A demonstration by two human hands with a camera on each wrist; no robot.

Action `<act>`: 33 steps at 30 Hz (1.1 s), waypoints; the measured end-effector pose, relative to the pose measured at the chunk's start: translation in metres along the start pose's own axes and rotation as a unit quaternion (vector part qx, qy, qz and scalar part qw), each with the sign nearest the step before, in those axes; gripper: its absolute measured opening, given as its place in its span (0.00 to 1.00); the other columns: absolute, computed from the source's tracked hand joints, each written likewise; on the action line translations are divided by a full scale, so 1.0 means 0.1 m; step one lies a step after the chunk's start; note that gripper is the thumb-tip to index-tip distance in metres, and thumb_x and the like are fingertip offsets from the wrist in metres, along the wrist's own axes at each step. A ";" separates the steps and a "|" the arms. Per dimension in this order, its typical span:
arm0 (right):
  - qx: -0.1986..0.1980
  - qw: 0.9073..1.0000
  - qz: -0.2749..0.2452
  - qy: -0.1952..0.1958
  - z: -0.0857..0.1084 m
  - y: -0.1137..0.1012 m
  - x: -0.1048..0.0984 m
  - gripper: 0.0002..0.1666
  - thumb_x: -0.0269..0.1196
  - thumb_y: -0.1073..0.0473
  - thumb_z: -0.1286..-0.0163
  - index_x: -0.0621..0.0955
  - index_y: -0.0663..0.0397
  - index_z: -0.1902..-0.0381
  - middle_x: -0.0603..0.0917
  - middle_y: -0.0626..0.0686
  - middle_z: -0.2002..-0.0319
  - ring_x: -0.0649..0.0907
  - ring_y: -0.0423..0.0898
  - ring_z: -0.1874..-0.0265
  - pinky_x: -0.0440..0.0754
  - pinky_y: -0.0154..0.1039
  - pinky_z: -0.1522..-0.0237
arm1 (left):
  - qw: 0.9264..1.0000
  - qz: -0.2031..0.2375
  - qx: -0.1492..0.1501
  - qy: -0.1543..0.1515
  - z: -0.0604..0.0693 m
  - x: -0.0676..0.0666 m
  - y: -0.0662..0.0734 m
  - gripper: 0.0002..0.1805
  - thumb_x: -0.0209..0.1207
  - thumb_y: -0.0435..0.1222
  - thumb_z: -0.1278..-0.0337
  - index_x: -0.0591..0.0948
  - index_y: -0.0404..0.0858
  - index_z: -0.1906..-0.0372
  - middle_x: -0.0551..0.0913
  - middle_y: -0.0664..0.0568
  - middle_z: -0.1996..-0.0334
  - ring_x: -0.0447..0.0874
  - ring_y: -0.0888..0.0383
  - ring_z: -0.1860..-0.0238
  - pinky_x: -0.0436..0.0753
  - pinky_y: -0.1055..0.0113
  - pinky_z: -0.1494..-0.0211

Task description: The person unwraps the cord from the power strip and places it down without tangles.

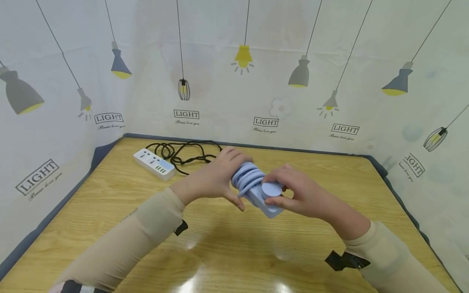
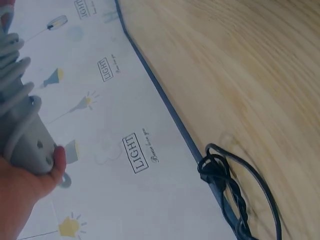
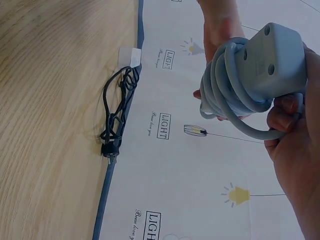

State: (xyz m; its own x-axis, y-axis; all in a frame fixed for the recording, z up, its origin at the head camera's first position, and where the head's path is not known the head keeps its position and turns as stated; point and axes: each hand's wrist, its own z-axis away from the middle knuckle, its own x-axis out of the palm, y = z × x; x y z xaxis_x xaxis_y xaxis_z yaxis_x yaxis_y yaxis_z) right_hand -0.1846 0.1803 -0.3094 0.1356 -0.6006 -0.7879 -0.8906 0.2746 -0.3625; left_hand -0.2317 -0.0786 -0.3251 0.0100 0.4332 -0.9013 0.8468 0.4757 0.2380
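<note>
A light blue power strip [image 1: 259,200] with its thick cord [image 1: 247,177] wound around it is held above the table. At its far-left end my left hand [image 1: 216,175] grips the wrapped strip, the thumb spread toward me in the head view. My right hand [image 1: 304,195] pinches a round, disc-shaped plug [image 1: 272,189] between thumb and fingers, against the strip's near end. In the right wrist view, a loop of cord [image 3: 260,133] runs to the right hand's fingers, and socket holes show on the strip [image 3: 277,60]. The plug's pins are hidden.
A white power strip [image 1: 154,163] with sockets and USB ports lies on the wooden table [image 1: 227,260] at the back left. Its black cord [image 1: 183,154] is loosely tangled beside it. Lamp-printed fabric [image 1: 220,93] walls the table's back and sides.
</note>
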 end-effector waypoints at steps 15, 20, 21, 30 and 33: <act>-0.003 0.999 -0.033 -0.006 0.07 -0.09 -0.09 0.18 0.58 0.49 0.26 0.77 0.58 0.50 0.78 0.48 0.59 0.75 0.42 0.62 0.75 0.37 0.64 | 0.999 -0.030 0.020 -0.039 0.04 -0.09 -0.05 0.36 0.78 0.42 0.61 0.78 0.43 0.41 0.77 0.52 0.49 0.71 0.52 0.45 0.70 0.57 0.39; 0.002 0.999 -0.032 -0.032 0.08 -0.10 -0.13 0.15 0.56 0.54 0.25 0.76 0.57 0.48 0.78 0.47 0.58 0.75 0.42 0.61 0.75 0.38 0.63 | 0.999 -0.007 0.013 -0.039 0.10 -0.08 -0.04 0.34 0.77 0.38 0.59 0.78 0.46 0.42 0.76 0.54 0.50 0.72 0.57 0.49 0.74 0.62 0.44; 0.005 0.999 -0.034 -0.036 0.08 -0.10 -0.13 0.14 0.56 0.55 0.25 0.75 0.57 0.48 0.78 0.47 0.58 0.75 0.41 0.62 0.75 0.38 0.63 | 0.999 -0.007 0.014 -0.037 0.11 -0.08 -0.04 0.33 0.77 0.38 0.59 0.78 0.46 0.42 0.76 0.54 0.51 0.72 0.57 0.49 0.74 0.62 0.45; -0.002 0.997 -0.073 -0.022 0.06 -0.07 -0.09 0.18 0.67 0.54 0.33 0.76 0.54 0.51 0.78 0.46 0.60 0.74 0.41 0.65 0.76 0.34 0.67 | 0.998 -0.058 0.038 0.004 0.10 -0.09 0.00 0.25 0.75 0.39 0.58 0.81 0.46 0.49 0.78 0.55 0.60 0.74 0.56 0.60 0.75 0.61 0.55; -0.019 0.997 -0.071 -0.016 0.04 -0.08 -0.07 0.19 0.67 0.50 0.34 0.77 0.53 0.51 0.79 0.45 0.60 0.74 0.39 0.66 0.76 0.32 0.68 | 0.995 -0.087 0.045 0.002 0.10 -0.10 0.04 0.24 0.74 0.39 0.61 0.80 0.46 0.54 0.76 0.55 0.63 0.74 0.57 0.66 0.77 0.62 0.62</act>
State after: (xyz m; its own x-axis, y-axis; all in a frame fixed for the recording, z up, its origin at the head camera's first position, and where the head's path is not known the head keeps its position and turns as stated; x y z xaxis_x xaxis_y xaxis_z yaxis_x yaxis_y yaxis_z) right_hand -0.1766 0.1858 -0.3030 0.2751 -0.6066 -0.7459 -0.8769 0.1598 -0.4534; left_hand -0.2234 -0.0885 -0.3188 -0.1423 0.3541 -0.9243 0.8800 0.4727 0.0457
